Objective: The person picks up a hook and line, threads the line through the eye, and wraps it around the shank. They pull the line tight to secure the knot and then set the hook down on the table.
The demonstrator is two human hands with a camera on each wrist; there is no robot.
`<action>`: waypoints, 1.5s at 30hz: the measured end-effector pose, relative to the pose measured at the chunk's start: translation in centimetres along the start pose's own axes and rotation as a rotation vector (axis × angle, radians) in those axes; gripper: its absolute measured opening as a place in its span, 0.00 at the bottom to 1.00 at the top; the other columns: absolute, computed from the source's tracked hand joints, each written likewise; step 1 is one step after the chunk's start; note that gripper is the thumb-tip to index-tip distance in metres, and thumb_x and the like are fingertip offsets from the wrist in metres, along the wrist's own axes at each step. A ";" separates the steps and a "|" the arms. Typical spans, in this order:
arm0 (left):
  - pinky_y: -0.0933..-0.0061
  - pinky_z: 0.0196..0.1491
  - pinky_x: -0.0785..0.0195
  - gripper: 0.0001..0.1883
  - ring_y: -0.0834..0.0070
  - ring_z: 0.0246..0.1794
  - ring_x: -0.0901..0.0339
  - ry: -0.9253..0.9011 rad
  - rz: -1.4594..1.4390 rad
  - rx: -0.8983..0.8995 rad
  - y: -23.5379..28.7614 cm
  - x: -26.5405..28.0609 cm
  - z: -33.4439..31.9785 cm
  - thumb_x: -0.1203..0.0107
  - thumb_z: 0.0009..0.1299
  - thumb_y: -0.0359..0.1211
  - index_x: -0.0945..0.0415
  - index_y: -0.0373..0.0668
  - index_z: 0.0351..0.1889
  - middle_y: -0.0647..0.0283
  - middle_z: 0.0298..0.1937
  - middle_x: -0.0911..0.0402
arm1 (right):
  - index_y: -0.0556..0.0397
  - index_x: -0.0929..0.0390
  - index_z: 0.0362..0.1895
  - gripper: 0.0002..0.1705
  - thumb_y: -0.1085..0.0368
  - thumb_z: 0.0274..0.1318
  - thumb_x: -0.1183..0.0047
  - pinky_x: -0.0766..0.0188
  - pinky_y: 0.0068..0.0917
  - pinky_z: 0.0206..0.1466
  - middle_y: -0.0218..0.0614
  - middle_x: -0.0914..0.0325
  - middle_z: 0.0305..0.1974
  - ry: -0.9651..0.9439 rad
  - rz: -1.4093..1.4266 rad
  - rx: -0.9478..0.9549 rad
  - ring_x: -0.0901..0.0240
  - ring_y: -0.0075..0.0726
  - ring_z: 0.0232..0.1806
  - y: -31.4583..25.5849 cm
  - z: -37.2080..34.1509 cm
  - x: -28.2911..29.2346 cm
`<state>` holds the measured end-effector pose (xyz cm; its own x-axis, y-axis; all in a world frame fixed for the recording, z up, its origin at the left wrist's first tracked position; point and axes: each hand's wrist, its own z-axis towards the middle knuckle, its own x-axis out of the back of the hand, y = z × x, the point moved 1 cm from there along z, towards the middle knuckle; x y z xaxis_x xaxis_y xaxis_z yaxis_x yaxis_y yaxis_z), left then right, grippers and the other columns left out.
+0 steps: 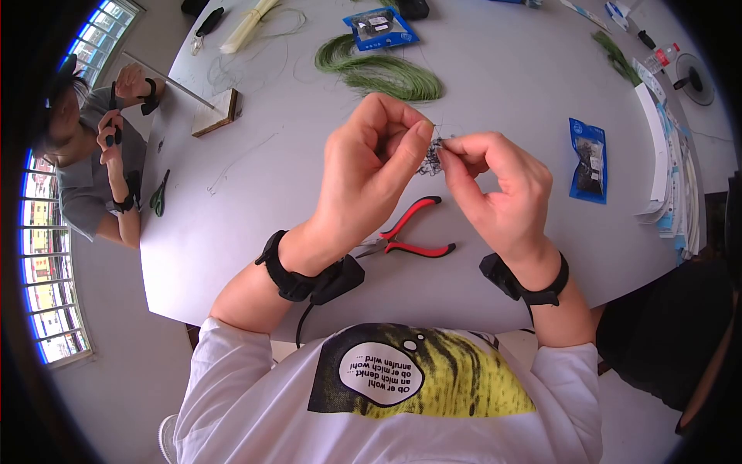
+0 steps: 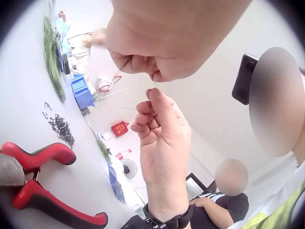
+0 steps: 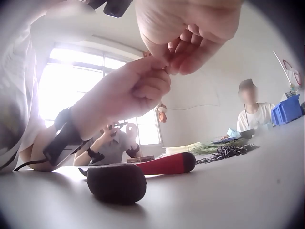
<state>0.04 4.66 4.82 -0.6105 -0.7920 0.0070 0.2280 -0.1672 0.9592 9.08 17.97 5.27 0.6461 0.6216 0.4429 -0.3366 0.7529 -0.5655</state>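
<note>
Close together over the table, my left hand (image 1: 371, 166) and right hand (image 1: 502, 189) face each other. A thin line (image 2: 155, 84) spans the small gap between their fingertips. Thumb and index finger of the left hand pinch it, its other fingers curled in. The right hand pinches it with thumb and forefinger, the remaining fingers bent loosely. Whether a small piece is on the line, I cannot tell. Below the hands lies a pile of small dark hook-like metal pieces (image 2: 61, 129), partly hidden in the head view. Red-and-black pliers (image 1: 421, 249) lie spread between my forearms.
Green strands (image 1: 379, 73) lie beyond the hands, with a blue packet (image 1: 380, 29) on them. Another blue packet (image 1: 589, 161) is at right. Green-handled scissors (image 1: 158, 197) and a wooden block (image 1: 215, 114) with a rod are at left, where another person (image 1: 100, 155) sits.
</note>
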 end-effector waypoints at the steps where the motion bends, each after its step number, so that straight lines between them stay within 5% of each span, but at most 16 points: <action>1: 0.86 0.28 0.42 0.07 0.91 0.25 0.38 0.003 -0.017 0.001 0.1 0.0 0.0 0.44 0.72 0.29 0.29 0.34 0.37 0.73 0.25 0.29 | 0.53 0.25 0.29 0.08 0.76 0.47 0.38 0.30 0.23 0.24 0.31 0.22 0.22 0.009 0.000 -0.005 0.23 0.28 0.20 0.0 0.0 0.0; 9: 0.86 0.30 0.43 0.08 0.91 0.27 0.38 -0.025 -0.185 0.134 1.1 0.1 -0.3 0.46 0.73 0.31 0.29 0.35 0.38 0.74 0.28 0.29 | 0.53 0.25 0.29 0.09 0.76 0.47 0.37 0.28 0.22 0.25 0.31 0.21 0.22 0.071 0.030 -0.016 0.22 0.28 0.21 -0.1 0.0 0.1; 15: 0.86 0.30 0.42 0.08 0.91 0.27 0.38 -0.055 -0.226 0.162 1.0 0.0 -0.4 0.46 0.73 0.31 0.29 0.35 0.38 0.74 0.28 0.29 | 0.52 0.26 0.28 0.12 0.78 0.42 0.37 0.33 0.25 0.22 0.30 0.24 0.22 0.045 -0.075 0.158 0.26 0.31 0.20 0.1 -0.2 -0.3; 24: 0.84 0.24 0.43 0.05 0.90 0.22 0.38 -0.010 0.077 -0.005 0.3 -0.1 -0.2 0.44 0.69 0.26 0.29 0.35 0.35 0.72 0.23 0.26 | 0.52 0.27 0.30 0.12 0.77 0.41 0.39 0.37 0.30 0.21 0.31 0.31 0.21 -0.052 -0.178 0.243 0.33 0.35 0.20 -0.3 0.2 0.9; 33: 0.81 0.24 0.40 0.05 0.87 0.19 0.37 -0.163 0.330 -0.061 0.9 0.1 -0.1 0.43 0.67 0.24 0.29 0.35 0.34 0.69 0.19 0.28 | 0.52 0.25 0.31 0.10 0.76 0.44 0.39 0.36 0.29 0.23 0.30 0.28 0.23 -0.100 -0.244 0.332 0.31 0.37 0.22 0.1 1.6 2.8; 36: 0.81 0.24 0.40 0.05 0.87 0.19 0.36 -0.277 0.280 -0.029 1.0 0.0 -0.2 0.43 0.67 0.25 0.29 0.35 0.35 0.69 0.20 0.28 | 0.53 0.24 0.31 0.08 0.75 0.47 0.39 0.36 0.26 0.23 0.31 0.27 0.22 -0.143 -0.170 0.275 0.32 0.33 0.21 0.4 1.7 3.4; 38: 0.87 0.24 0.51 0.04 0.92 0.22 0.44 -0.336 0.155 0.032 0.9 -0.2 -0.3 0.45 0.69 0.25 0.30 0.36 0.35 0.75 0.25 0.30 | 0.53 0.23 0.32 0.06 0.74 0.50 0.40 0.38 0.22 0.24 0.30 0.28 0.21 -0.217 0.064 -0.041 0.35 0.25 0.19 1.1 1.5 3.6; 39: 0.87 0.24 0.51 0.04 0.92 0.22 0.44 -0.339 0.154 0.031 1.0 -0.1 -0.3 0.45 0.69 0.25 0.30 0.36 0.35 0.75 0.25 0.30 | 0.55 0.21 0.33 0.03 0.73 0.54 0.40 0.41 0.18 0.25 0.26 0.28 0.21 -0.264 0.179 -0.150 0.38 0.15 0.20 1.5 1.3 3.7; 45: 0.86 0.29 0.42 0.05 0.91 0.24 0.38 -0.379 -0.104 0.107 0.9 0.0 -0.5 0.47 0.72 0.28 0.29 0.35 0.39 0.74 0.27 0.28 | 0.56 0.22 0.35 0.03 0.69 0.60 0.44 0.41 0.13 0.29 0.21 0.26 0.25 -0.307 0.726 -0.520 0.37 0.10 0.25 2.7 0.4 2.0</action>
<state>0.61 4.19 5.52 -0.8669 -0.4985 -0.0075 0.0821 -0.1575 0.9841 9.15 21.36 4.92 0.1650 0.9861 -0.0175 -0.1900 0.0144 -0.9817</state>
